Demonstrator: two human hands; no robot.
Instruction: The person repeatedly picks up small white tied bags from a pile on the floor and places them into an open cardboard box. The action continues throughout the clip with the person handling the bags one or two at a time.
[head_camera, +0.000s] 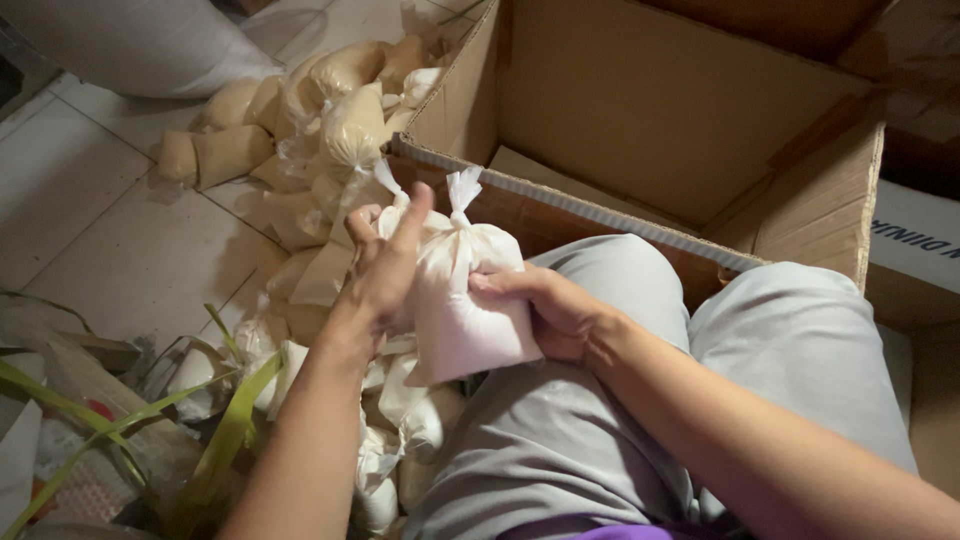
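Head view: my left hand (385, 270) and right hand (545, 310) both clamp white tied bags (465, 310) above my knee. Cardboard box (640, 110) looks empty; pile of bags (310, 130) waits on the floor, so barely begun.

Thin glossy plastic on white pouch (465, 300), creased, knotted top. Matt brown corrugated cardboard box (640, 110), raw fluted edge. Smooth glazed floor tiles (120, 230); matt grey cloth trousers (560, 430).

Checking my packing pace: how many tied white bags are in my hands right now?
2. One white bag is gripped between the left hand and right hand; a second white bag sits mostly hidden behind the left hand. More could be hidden.
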